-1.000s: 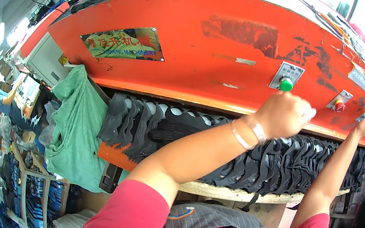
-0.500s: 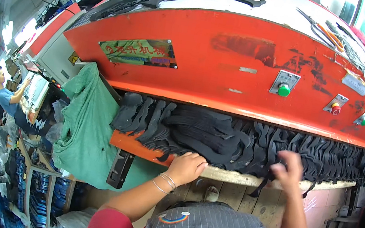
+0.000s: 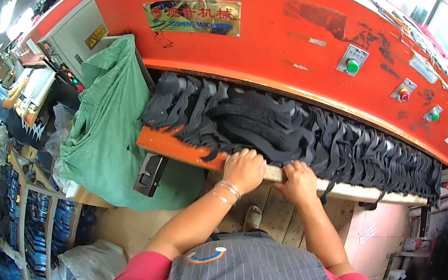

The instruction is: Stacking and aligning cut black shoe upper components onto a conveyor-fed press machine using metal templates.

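A long board [image 3: 344,189], with an orange left end and a pale front edge, carries rows of black, curved, flat cut pieces [image 3: 261,123] packed side by side. My left hand [image 3: 244,172] is closed over the board's front edge, its fingers on top beside the black pieces. A little to its right, my right hand [image 3: 299,183] grips the same edge with its fingers over it and its thumb on the near side. The undersides of both hands are hidden. A few black strips hang over the edge to the right of my right hand.
Behind the board rises a large red machine [image 3: 271,54] with a green button [image 3: 352,66] and a red knob [image 3: 404,94]. Green cloth [image 3: 105,122] drapes at the left, next to a dark metal bracket [image 3: 150,174]. Another person [image 3: 2,89] works at the far left.
My right hand has come left from over the black pieces onto the board's edge. My left hand has shifted slightly right along it. The view has tilted downward, showing less of the machine's top.
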